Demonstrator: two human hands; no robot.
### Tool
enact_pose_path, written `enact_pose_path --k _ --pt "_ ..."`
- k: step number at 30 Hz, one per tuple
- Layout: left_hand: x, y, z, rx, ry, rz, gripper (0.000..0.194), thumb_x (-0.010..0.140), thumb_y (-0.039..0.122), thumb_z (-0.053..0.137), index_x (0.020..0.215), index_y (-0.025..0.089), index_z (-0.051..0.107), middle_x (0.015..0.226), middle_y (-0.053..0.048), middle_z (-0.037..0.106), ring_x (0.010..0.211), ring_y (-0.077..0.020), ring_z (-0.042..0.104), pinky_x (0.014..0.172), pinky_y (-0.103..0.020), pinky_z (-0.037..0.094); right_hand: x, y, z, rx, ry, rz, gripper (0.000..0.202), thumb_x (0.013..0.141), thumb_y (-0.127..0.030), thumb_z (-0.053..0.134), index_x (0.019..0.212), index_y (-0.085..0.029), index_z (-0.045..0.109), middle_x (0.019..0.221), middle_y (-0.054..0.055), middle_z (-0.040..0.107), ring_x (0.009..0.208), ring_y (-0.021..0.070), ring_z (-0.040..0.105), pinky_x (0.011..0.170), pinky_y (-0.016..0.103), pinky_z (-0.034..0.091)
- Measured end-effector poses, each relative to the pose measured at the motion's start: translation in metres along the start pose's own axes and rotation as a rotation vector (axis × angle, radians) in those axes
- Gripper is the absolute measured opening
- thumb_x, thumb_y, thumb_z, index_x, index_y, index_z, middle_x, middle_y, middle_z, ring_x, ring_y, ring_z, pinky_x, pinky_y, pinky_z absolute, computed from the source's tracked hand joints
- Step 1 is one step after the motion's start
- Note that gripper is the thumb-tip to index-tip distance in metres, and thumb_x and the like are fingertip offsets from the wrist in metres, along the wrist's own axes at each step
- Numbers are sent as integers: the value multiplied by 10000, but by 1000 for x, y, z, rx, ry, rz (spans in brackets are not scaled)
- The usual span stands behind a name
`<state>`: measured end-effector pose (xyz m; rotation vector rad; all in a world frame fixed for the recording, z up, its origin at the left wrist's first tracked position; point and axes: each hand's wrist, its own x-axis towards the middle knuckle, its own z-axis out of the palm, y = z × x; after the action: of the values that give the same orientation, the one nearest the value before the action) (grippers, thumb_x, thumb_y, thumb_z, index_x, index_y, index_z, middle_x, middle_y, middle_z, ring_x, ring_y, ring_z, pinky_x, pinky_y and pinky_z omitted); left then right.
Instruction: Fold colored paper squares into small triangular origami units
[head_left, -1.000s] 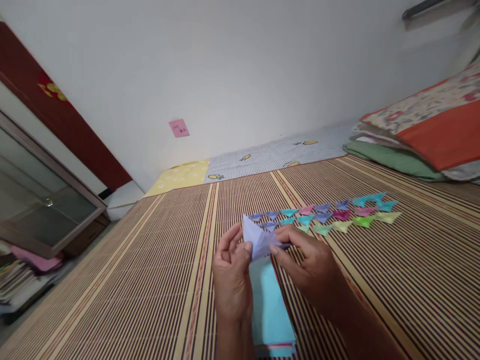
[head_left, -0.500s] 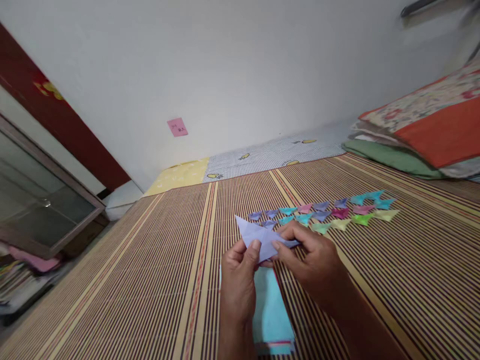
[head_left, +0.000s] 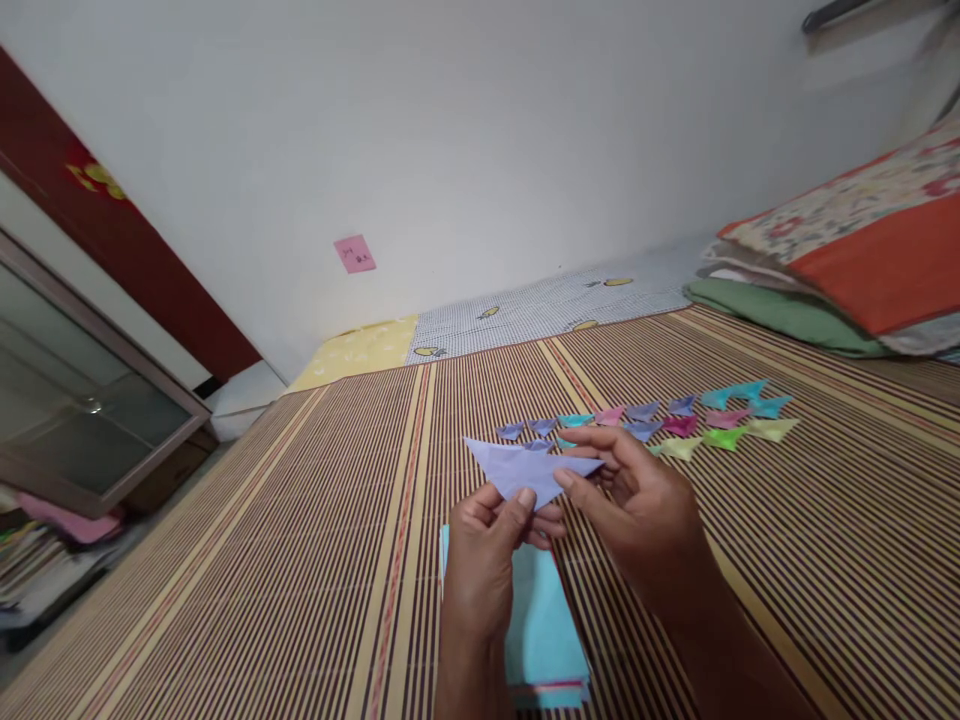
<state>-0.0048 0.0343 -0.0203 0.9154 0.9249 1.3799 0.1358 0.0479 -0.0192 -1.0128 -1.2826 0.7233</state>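
A lavender sheet folded into a pointed, boat-like shape, the folded paper (head_left: 517, 472), is held up above the mat. My left hand (head_left: 491, 540) pinches its lower edge, thumb in front and fingers behind. At the right point, my right hand (head_left: 637, 495) has its thumb against the front, with the index finger raised above and other fingers curled behind the tip. Below my hands lies a stack of coloured paper (head_left: 544, 620), light blue on top, partly covered by my left hand and wrist. Beyond them, small folded paper pieces (head_left: 680, 426) stand in rows; my right hand hides some.
A striped bamboo mat (head_left: 300, 560) spreads under everything. At the back right rises a pile of folded bedding (head_left: 847, 270). A patterned cloth (head_left: 517, 310) runs along the wall, which bears a pink note (head_left: 355, 254). On the left stands a glass-fronted cabinet (head_left: 82, 390).
The folded paper has turned flatter, its front facing me more. My right hand has loosened, its index finger lifting from the upper edge, and more of the right point shows.
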Motion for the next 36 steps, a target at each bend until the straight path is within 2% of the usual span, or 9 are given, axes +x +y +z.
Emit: enact_pose_path --k 3,8,11,15,19,24,30,33,36 --pt "-1 0 -1 20 -10 6 270 795 356 837 848 100 767 697 -103 789 540 -148 698 530 -211 511 3 8 -2 57 -2 30 284 863 -299 728 1129 -205 690 971 79 764 861 212 730 742 338 595" --pt "1 -1 -5 27 86 85 246 826 352 799 829 113 742 698 -87 783 560 -141 687 555 -216 507 11 19 -10 172 72 41 211 833 -293 757 1010 -192 704 829 39 720 765 172 700 702 297 591" --pt "3 0 -8 68 92 116 234 857 357 766 838 125 737 711 -73 777 582 -139 679 579 -225 513 16 18 -16 148 96 38 219 813 -318 777 976 -184 719 842 56 734 756 180 708 693 309 600" --pt "3 1 -13 204 58 196 210 906 347 716 877 142 751 732 -53 763 625 -136 666 620 -230 516 16 13 -22 63 103 42 227 882 -392 733 1004 -201 745 906 69 769 833 206 734 765 346 604" --pt "3 2 -18 258 -45 225 178 921 322 700 850 168 753 691 -14 710 636 -137 634 641 -235 502 11 5 -27 -42 7 -15 188 935 -389 698 1025 -239 768 1004 54 789 938 218 735 850 362 580" --pt "2 -3 -22 296 -94 229 196 954 338 678 880 185 776 676 10 641 675 -149 601 686 -253 484 2 -16 -26 -100 -252 -62 130 946 -332 685 1017 -267 773 945 7 774 856 182 723 765 306 551" --pt "1 -4 -22 346 -171 207 214 985 352 644 956 201 792 745 -5 672 710 -160 586 697 -260 471 2 -25 -12 -93 -270 -204 105 942 -257 674 1007 -238 755 973 15 737 929 178 691 812 295 528" --pt "-1 -1 -21 391 -198 199 214 993 322 630 926 197 790 748 -12 677 709 -160 589 698 -253 466 2 -23 -12 -108 -285 -217 114 944 -222 637 896 -229 740 861 2 710 833 167 676 732 288 511" --pt "-1 3 -21 402 -216 184 267 994 343 630 832 188 774 728 -18 668 703 -156 592 692 -245 463 2 -24 -16 -113 -333 -146 154 924 -195 617 823 -226 729 753 -14 686 689 149 643 611 269 477"
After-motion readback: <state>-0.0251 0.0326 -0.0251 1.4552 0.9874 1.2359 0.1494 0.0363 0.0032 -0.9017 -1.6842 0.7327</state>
